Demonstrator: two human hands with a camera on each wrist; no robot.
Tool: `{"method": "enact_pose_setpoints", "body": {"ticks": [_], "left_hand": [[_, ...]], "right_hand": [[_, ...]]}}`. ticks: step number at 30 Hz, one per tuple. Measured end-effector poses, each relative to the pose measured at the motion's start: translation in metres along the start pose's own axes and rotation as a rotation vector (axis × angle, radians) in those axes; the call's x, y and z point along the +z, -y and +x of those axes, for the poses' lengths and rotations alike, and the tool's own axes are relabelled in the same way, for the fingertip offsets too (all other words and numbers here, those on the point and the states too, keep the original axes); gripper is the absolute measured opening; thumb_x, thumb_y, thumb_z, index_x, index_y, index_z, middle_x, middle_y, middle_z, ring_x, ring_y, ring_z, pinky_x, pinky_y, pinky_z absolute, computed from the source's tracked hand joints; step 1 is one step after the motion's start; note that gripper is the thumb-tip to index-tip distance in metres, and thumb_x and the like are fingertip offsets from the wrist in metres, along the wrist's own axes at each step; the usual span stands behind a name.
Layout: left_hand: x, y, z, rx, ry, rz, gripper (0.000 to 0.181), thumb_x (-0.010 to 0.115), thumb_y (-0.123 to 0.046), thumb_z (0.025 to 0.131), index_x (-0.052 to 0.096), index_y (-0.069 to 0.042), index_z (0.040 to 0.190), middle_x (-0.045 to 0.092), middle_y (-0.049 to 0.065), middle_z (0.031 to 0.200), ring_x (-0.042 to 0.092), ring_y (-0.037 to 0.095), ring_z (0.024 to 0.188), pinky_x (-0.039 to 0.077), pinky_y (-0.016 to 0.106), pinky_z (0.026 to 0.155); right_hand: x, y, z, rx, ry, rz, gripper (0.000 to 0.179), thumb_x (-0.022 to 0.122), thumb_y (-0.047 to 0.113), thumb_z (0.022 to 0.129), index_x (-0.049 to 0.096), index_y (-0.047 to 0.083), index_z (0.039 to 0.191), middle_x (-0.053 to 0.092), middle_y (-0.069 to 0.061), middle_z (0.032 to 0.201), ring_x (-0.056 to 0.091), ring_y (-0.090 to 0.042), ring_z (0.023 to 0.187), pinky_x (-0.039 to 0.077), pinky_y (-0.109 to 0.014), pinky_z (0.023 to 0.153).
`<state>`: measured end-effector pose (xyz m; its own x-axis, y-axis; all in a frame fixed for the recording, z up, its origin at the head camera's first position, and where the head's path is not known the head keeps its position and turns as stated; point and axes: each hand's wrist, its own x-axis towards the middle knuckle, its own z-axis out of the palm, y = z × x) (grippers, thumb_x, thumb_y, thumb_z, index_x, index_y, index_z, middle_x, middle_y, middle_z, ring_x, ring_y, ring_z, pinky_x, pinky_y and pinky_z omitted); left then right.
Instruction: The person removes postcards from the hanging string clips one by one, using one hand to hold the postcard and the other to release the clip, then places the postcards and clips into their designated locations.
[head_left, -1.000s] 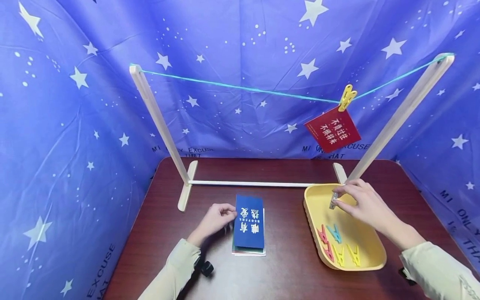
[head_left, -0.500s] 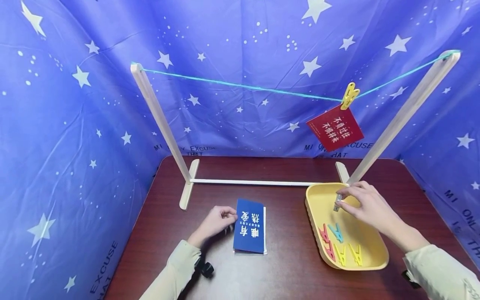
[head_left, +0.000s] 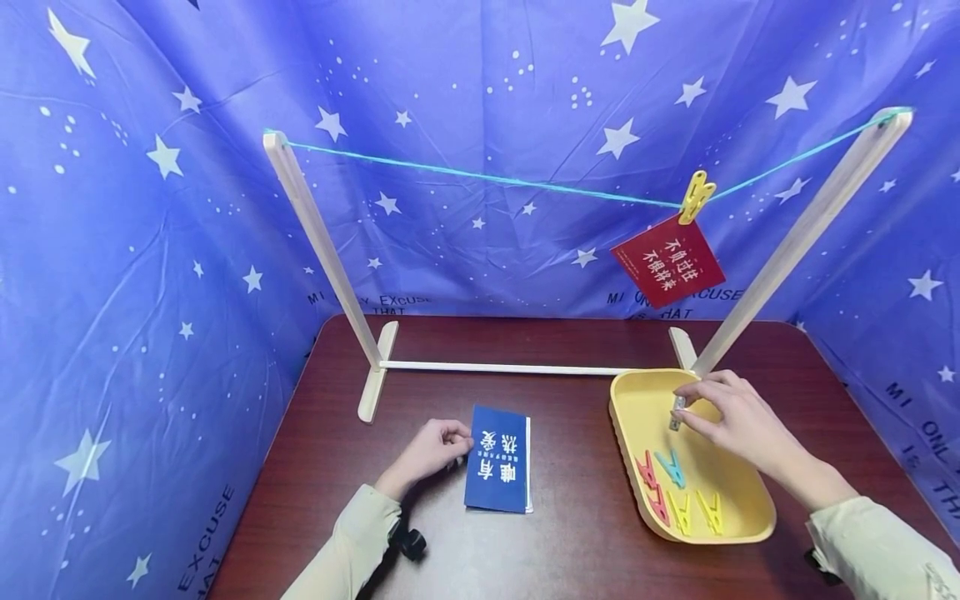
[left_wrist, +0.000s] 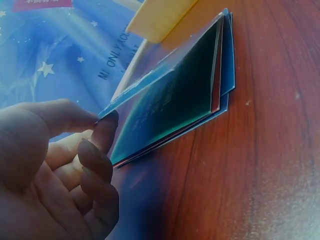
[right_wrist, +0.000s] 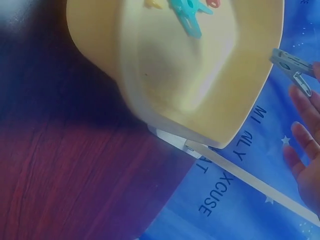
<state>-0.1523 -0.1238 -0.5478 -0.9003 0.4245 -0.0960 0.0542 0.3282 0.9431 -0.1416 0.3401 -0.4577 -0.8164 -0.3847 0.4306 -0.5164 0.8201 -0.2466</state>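
Observation:
My left hand (head_left: 431,454) pinches the left edge of a blue card (head_left: 497,458) with white characters. In the left wrist view that edge of the top card (left_wrist: 142,87) is lifted between thumb and index finger, with its far side still against a stack of cards (left_wrist: 175,107) with green, red and blue edges. My right hand (head_left: 738,421) is above the yellow basket, pinching a small grey clothespin (head_left: 677,414). In the right wrist view the clothespin (right_wrist: 290,65) sticks out from the fingertips, its far ends hidden by the fingers.
The yellow basket (head_left: 626,450) contains red, blue and yellow clothespins. Behind it stands a wooden frame (head_left: 802,242) with a turquoise string (head_left: 480,175). A yellow clothespin (head_left: 696,198) holds a red card (head_left: 667,260) on the string. A starry blue curtain (head_left: 450,75) surrounds the table.
The blue card has shifted slightly toward the near edge and now covers the stack's lower edge. My right hand with the grey clothespin has moved slightly right and nearer.

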Motion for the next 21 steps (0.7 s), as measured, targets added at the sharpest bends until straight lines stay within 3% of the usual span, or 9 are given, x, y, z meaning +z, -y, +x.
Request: {"method": "enact_pose_setpoints", "body": {"ticks": [6, 12, 21], "left_hand": [[0.0018, 0.0026, 0.0002, -0.027, -0.01, 0.013, 0.013, 0.067, -0.004, 0.096, 0.07, 0.008, 0.099, 0.069, 0.011, 0.074, 0.052, 0.007, 0.053, 0.042, 0.017, 0.05], [0.0042, 0.0032, 0.0008, -0.049, -0.061, 0.052, 0.011, 0.071, -0.006, 0.095, 0.071, 0.005, 0.096, 0.07, 0.007, 0.073, 0.053, 0.006, 0.054, 0.042, 0.018, 0.051], [0.0076, 0.0039, -0.001, -0.065, -0.137, 0.107, 0.012, 0.076, -0.009, 0.092, 0.07, -0.001, 0.087, 0.069, 0.003, 0.068, 0.053, 0.004, 0.053, 0.042, 0.019, 0.05]], "right_hand": [[0.0, -0.0008, -0.0038, 0.038, 0.05, -0.029, 0.028, 0.09, 0.012, 0.075, 0.076, 0.013, 0.099, 0.072, 0.005, 0.089, 0.059, -0.021, 0.09, 0.048, -0.04, 0.074], [-0.003, -0.0004, -0.0053, 0.116, 0.149, -0.032, 0.024, 0.087, 0.016, 0.082, 0.074, 0.011, 0.102, 0.071, 0.004, 0.089, 0.064, -0.016, 0.076, 0.049, -0.033, 0.059], [-0.0013, -0.0047, -0.005, 0.192, 0.288, -0.028, 0.018, 0.081, 0.019, 0.089, 0.074, 0.005, 0.099, 0.074, 0.0, 0.083, 0.068, -0.02, 0.074, 0.055, -0.047, 0.063]]}}
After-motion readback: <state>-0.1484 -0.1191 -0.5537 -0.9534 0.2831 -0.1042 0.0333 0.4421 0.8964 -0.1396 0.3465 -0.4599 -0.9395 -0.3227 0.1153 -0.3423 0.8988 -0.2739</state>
